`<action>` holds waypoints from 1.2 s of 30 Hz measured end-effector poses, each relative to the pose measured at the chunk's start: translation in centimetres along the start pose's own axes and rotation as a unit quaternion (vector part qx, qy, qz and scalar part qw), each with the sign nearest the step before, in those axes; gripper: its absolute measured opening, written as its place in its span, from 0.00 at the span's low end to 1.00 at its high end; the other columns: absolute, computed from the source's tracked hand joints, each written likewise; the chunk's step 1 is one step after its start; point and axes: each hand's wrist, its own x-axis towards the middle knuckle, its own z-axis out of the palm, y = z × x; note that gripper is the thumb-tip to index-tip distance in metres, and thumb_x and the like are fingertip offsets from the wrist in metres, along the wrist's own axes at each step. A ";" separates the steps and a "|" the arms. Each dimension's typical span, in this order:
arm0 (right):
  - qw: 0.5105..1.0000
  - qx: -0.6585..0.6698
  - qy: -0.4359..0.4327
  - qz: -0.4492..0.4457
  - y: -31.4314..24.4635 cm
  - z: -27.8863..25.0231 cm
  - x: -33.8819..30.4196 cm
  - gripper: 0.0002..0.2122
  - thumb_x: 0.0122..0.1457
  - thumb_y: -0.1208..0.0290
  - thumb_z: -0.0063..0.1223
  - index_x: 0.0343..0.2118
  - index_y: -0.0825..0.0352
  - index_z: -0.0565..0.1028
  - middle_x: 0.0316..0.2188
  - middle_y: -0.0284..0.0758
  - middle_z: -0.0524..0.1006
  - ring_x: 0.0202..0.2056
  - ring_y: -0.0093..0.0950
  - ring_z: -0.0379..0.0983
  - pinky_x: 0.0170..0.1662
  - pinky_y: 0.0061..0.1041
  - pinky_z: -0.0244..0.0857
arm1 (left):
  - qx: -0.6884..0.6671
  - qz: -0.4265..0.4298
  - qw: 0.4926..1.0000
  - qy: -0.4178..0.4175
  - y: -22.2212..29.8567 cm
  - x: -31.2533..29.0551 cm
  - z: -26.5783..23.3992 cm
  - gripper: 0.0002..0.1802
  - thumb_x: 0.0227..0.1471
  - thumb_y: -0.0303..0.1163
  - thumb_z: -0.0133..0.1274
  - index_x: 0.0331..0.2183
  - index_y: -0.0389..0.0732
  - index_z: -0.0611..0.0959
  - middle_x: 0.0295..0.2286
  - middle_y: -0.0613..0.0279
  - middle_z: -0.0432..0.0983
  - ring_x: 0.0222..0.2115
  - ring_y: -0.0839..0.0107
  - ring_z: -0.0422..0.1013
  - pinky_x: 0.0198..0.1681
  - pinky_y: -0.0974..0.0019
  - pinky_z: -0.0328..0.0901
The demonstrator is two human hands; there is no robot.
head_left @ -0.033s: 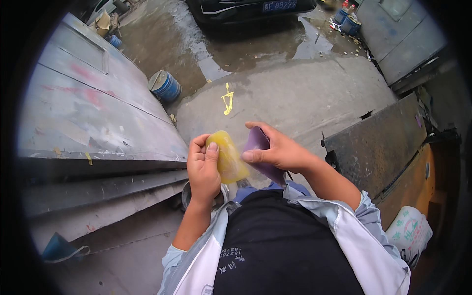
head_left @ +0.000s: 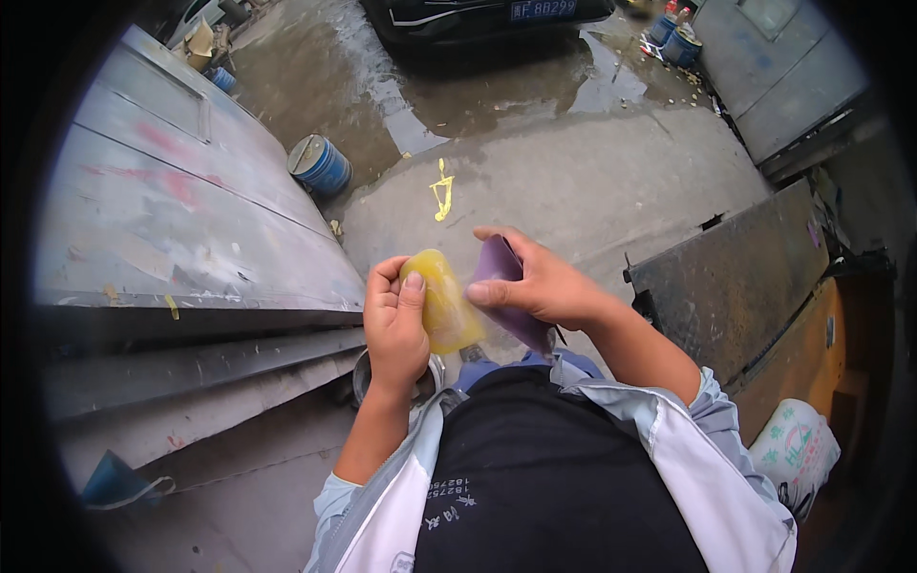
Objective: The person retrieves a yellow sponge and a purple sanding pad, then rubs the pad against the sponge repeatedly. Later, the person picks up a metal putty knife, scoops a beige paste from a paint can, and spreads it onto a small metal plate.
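My left hand (head_left: 396, 320) pinches a yellow, translucent pad (head_left: 446, 307) with rounded corners, thumb across its face and fingers behind. White dusty smears mark the pad's surface. Beside it, my right hand (head_left: 552, 288) grips a bent purple sheet that looks like sandpaper (head_left: 500, 260), its thumb at the near edge and the index finger over the top. The sheet curves inward, and the two things are held close side by side in front of my body. Part of the sheet lies hidden by my right hand.
To the left stands a paint-stained grey metal panel (head_left: 191, 229), with a blue drum (head_left: 323, 167) beyond it. Yellow splashes (head_left: 442, 196) mark the concrete. A dark metal sheet (head_left: 735, 282) and a white bag (head_left: 795, 449) are on the right. A black car (head_left: 478, 21) is parked ahead near wet ground.
My right hand and the purple sandpaper have shifted slightly upward, away from my body. The yellow pad has risen a little too; both grips stay the same.
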 end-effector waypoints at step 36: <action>0.974 0.093 0.179 -0.104 2.3 2.6 -0.3 0.44 0.47 0.56 0.69 0.62 0.69 0.55 0.48 0.37 0.68 0.46 0.24 0.66 0.52 0.25 0.61 | -0.139 -0.055 0.984 0.094 0.4 2.9 1.5 0.13 0.60 0.31 0.48 0.45 0.37 0.71 0.39 0.58 0.72 0.39 0.70 0.72 0.44 0.67 0.69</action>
